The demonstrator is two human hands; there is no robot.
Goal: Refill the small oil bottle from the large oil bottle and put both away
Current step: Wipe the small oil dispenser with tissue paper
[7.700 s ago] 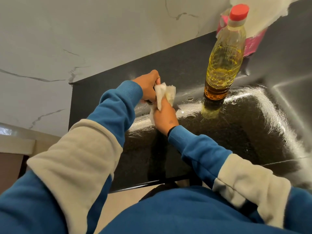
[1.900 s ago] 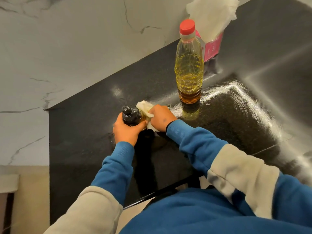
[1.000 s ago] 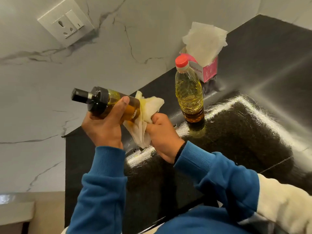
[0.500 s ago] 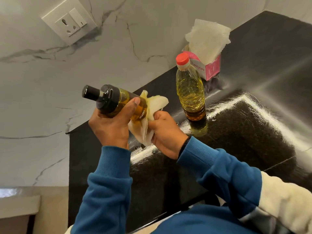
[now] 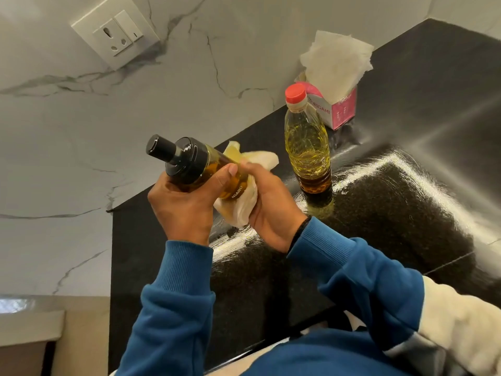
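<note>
Head view: counter [image 5: 406,213] is black speckled polished stone, glossy, with bright streaky glare and a wet-looking smear below the hands. Wall behind is pale grey marble with dark veins; white socket plate [image 5: 115,32] top left.

Small oil bottle [image 5: 200,165] is off the counter, tilted, black cap pointing up-left. Clear glass cylinder, amber oil inside, "AGARO" printed on the side. Left hand [image 5: 181,210] wrapped around its body just below the cap, thumb across the glass. Right hand [image 5: 271,202] clamped on a crumpled white tissue [image 5: 244,202], oil-yellowed in places, pressed against the bottle's lower end.

Large oil bottle [image 5: 307,142] stands upright on the counter near the wall, clear ribbed plastic, red cap on, yellow oil. Just behind it: pink tissue box [image 5: 343,111], white sheet sticking up.

Sleeves blue ribbed knit, cream panels.
</note>
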